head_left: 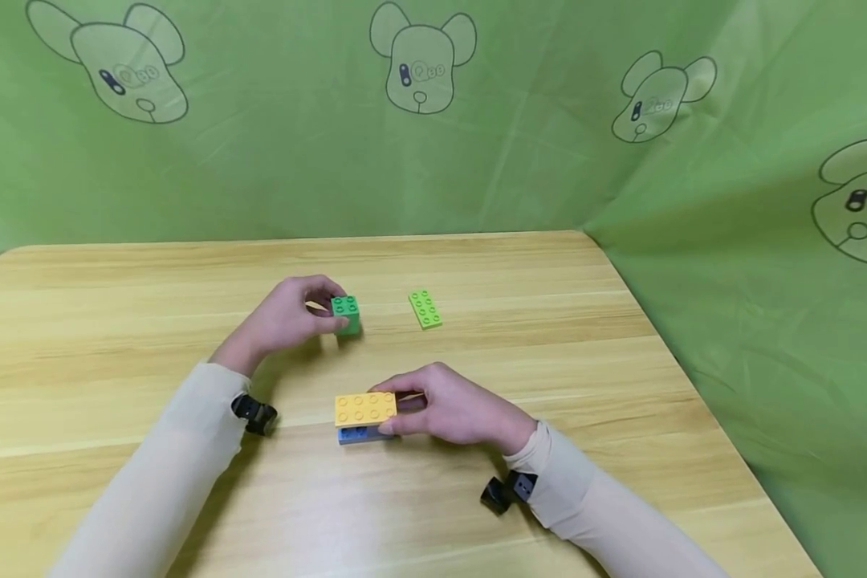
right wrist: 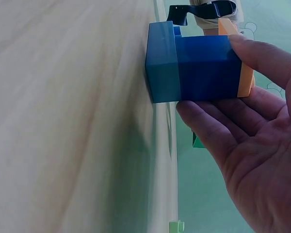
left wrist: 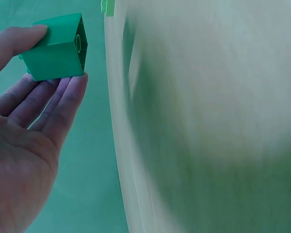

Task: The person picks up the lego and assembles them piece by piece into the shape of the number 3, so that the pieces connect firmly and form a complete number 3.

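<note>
My left hand (head_left: 289,317) pinches a green two-by-two toy building brick (head_left: 348,321) between thumb and fingers. In the left wrist view the brick (left wrist: 58,56) shows its hollow underside and is held above the table. Nearer to me, my right hand (head_left: 458,405) grips a stack of toy bricks by its right end. On top lies a yellow-orange plate (head_left: 361,408), overhanging to the left. A dark blue block (right wrist: 208,68) forms the middle, and a lighter blue brick (right wrist: 162,63) the bottom. Whether the stack touches the table I cannot tell.
A light green studded plate (head_left: 425,310) lies flat on the wooden table (head_left: 549,345), right of the green brick. Green cloth (head_left: 274,160) with printed mouse-like heads hangs behind the table and along its right side. Each wrist wears a small black camera (head_left: 254,413).
</note>
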Demonstrator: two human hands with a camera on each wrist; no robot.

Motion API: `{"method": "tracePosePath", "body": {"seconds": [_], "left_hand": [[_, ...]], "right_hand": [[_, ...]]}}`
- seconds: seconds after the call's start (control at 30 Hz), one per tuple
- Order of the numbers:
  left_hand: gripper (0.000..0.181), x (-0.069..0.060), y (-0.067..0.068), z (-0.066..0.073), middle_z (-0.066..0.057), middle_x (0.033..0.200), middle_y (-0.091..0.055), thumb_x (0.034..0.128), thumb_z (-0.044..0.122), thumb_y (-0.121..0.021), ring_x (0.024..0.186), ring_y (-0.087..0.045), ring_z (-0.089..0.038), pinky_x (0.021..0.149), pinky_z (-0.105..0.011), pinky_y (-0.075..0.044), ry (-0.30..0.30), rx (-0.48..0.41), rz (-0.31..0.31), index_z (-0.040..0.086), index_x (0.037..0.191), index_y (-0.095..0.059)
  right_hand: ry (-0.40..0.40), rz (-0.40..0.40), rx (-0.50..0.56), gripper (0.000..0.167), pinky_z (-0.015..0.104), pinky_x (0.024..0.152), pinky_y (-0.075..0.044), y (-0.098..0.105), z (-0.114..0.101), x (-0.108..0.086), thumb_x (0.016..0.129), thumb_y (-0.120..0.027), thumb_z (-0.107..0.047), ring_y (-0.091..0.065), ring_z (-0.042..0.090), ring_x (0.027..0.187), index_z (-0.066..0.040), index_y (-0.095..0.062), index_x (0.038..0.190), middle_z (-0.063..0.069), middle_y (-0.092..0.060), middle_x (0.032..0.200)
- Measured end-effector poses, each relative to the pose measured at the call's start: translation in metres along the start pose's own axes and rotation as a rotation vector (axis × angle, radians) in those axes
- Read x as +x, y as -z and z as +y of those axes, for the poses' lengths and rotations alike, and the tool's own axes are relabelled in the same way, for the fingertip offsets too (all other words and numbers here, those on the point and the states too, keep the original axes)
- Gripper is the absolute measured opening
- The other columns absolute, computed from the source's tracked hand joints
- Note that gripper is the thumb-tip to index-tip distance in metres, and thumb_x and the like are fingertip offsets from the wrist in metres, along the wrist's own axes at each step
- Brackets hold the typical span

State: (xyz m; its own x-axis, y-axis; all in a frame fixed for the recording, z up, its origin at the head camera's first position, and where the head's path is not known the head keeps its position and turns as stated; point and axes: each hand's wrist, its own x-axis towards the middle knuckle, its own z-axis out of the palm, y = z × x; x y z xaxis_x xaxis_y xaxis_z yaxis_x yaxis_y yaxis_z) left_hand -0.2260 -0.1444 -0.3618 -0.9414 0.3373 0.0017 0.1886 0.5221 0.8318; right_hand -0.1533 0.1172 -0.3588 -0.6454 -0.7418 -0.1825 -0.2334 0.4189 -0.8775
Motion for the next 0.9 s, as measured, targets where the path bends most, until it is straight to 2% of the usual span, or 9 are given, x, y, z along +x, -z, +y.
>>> {"method": "tracePosePath", "body": {"seconds": [0.3,0.53,0.8,0.9], "left_hand": [[0.038,-0.006,-0.008,0.008,-0.013,0.103,-0.063,0.0834,0.011,-0.079,0.096,-0.064,-0.028,0.083,-0.04,-0.054,-0.021,-0.055,-0.029,0.0,0.116,-0.063],[0.037,-0.011,-0.008,0.006,-0.012,0.102,-0.063,0.0831,0.012,-0.079,0.096,-0.062,-0.027,0.087,-0.04,-0.053,-0.035,-0.014,-0.021,0.0,0.115,-0.063],[0.038,-0.02,-0.008,0.005,-0.009,0.101,-0.064,0.0838,0.015,-0.079,0.096,-0.06,-0.024,0.089,-0.039,-0.052,-0.056,0.018,-0.012,0.001,0.115,-0.064],[0.037,-0.024,-0.009,0.007,-0.008,0.101,-0.064,0.0838,0.015,-0.079,0.096,-0.06,-0.024,0.09,-0.039,-0.052,-0.063,0.007,-0.007,0.001,0.114,-0.064]], "right_hand": [[-0.002,0.011,-0.026,0.041,0.024,0.083,-0.054,0.001,0.001,-0.002,0.089,-0.076,-0.02,-0.066,0.007,0.098,-0.007,-0.066,0.127,-0.005,-0.07,0.109],[0.001,0.018,-0.081,0.041,0.025,0.085,-0.053,0.003,-0.001,-0.002,0.087,-0.078,-0.022,-0.064,0.005,0.098,-0.01,-0.067,0.125,-0.008,-0.07,0.11],[-0.006,0.007,-0.026,0.039,0.03,0.09,-0.052,0.001,0.0,0.0,0.087,-0.078,-0.019,-0.065,0.006,0.101,-0.008,-0.067,0.123,-0.006,-0.07,0.109],[-0.001,0.003,-0.044,0.039,0.028,0.089,-0.052,0.001,-0.001,0.002,0.087,-0.077,-0.019,-0.064,0.005,0.101,-0.009,-0.068,0.123,-0.008,-0.07,0.109]]}}
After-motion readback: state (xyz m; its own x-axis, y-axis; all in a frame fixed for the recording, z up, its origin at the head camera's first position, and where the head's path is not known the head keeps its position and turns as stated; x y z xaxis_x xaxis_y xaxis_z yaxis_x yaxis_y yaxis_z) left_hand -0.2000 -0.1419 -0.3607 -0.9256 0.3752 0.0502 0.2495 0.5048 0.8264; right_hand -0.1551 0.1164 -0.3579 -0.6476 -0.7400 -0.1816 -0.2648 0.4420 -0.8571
